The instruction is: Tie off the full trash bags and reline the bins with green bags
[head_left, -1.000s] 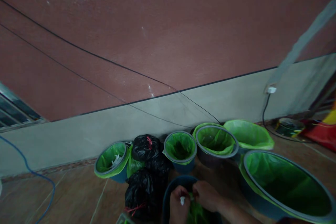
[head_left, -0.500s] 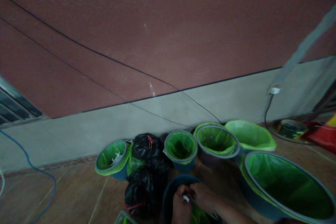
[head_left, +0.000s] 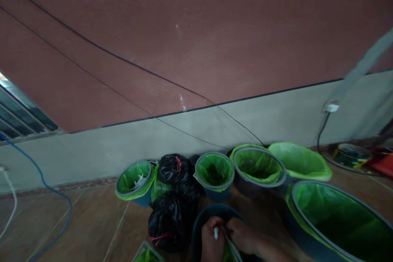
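At the bottom centre, both my hands are over a dark blue bin (head_left: 196,229). My left hand (head_left: 211,239) is closed, and a small white piece (head_left: 216,232) pokes out of its fist. Beside it on the right, my right hand (head_left: 241,231) is closed with its knuckles up, near the left fingers. Between and below them runs a green garbage bag (head_left: 229,249) with a pale strip along its edge, gathered at the fingers. My wrists and the frame's lower edge hide most of the bag and the bin's inside.
Green-lined bins stand around: a small one with white scraps (head_left: 139,182), a small blue one (head_left: 215,192), a round one (head_left: 259,166), a large one (head_left: 325,221). Tied black garbage bags (head_left: 170,217) lie left. A blue hose (head_left: 43,176) crosses the floor; a cable (head_left: 319,135) hangs right.
The view has shifted slightly, so the bins sit a little further right. My hands stay together over the bin; the white piece now points more downward and the pale strip shows more.
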`<state>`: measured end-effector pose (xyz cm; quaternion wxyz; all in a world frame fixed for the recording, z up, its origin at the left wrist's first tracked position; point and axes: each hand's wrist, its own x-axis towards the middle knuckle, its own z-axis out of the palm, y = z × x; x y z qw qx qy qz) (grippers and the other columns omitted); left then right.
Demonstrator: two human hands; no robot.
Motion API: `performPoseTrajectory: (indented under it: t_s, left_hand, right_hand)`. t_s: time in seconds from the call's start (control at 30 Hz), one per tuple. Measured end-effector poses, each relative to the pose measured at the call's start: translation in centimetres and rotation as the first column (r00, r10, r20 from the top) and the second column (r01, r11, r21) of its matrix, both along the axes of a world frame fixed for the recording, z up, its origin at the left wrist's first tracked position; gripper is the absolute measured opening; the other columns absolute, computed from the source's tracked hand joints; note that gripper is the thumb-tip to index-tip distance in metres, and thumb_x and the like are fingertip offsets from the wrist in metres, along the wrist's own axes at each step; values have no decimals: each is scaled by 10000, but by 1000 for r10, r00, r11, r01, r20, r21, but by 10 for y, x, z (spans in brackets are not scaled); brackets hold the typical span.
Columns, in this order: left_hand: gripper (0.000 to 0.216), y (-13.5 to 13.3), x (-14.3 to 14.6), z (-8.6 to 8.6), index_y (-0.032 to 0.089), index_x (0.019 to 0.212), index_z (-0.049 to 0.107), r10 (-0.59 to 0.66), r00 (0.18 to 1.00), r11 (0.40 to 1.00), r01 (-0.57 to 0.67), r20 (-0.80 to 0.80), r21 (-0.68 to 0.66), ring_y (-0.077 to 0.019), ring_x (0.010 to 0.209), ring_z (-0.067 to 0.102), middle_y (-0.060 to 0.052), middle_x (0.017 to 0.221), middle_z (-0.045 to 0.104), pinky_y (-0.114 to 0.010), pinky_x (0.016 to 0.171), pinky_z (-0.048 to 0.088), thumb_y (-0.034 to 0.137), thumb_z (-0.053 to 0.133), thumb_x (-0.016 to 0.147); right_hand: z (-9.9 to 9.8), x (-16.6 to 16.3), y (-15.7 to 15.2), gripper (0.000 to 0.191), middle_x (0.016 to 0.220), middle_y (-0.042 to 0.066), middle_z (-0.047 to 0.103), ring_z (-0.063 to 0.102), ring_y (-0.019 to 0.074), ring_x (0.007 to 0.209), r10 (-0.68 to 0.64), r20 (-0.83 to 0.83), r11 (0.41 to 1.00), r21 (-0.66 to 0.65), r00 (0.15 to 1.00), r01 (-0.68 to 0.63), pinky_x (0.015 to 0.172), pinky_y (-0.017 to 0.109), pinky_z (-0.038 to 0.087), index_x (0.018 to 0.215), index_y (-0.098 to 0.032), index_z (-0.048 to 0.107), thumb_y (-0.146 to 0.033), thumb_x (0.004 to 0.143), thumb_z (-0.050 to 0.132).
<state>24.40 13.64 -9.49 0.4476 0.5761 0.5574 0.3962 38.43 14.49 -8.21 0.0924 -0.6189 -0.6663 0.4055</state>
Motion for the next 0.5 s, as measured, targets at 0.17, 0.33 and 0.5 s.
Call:
performPoseTrajectory:
  t_s: [0.17, 0.33, 0.5]
  left_hand:
    - [216, 1, -1, -8, 156, 711, 671, 23, 991, 1000, -24, -133, -2, -169, 733, 586, -44, 742, 654, -269, 693, 430, 92, 465, 689]
    - [217, 0, 1, -11, 159, 686, 676, 59, 993, 998, -60, -106, 0, -176, 726, 590, -46, 726, 652, -274, 691, 431, 93, 472, 656]
    - [197, 0, 4, -8, 157, 658, 666, 62, 998, 994, -59, 25, -95, -153, 658, 546, -24, 663, 628, -259, 636, 407, 112, 475, 644]
  right_hand:
    - [-2, -5, -3, 265, 823, 61, 713, 590, 158, 754, 21, 14, 1000, 0, 1000, -21, 630, 252, 342, 756, -124, 721, -87, 793, 461]
    - [6, -1, -2, 245, 852, 90, 719, 618, 194, 800, 32, 64, 999, -9, 997, -32, 661, 280, 355, 815, -127, 723, -123, 810, 478]
    - [-6, 2, 3, 266, 781, 69, 682, 620, 174, 765, -36, 10, 999, 15, 999, 35, 663, 264, 379, 770, -150, 693, -107, 819, 435]
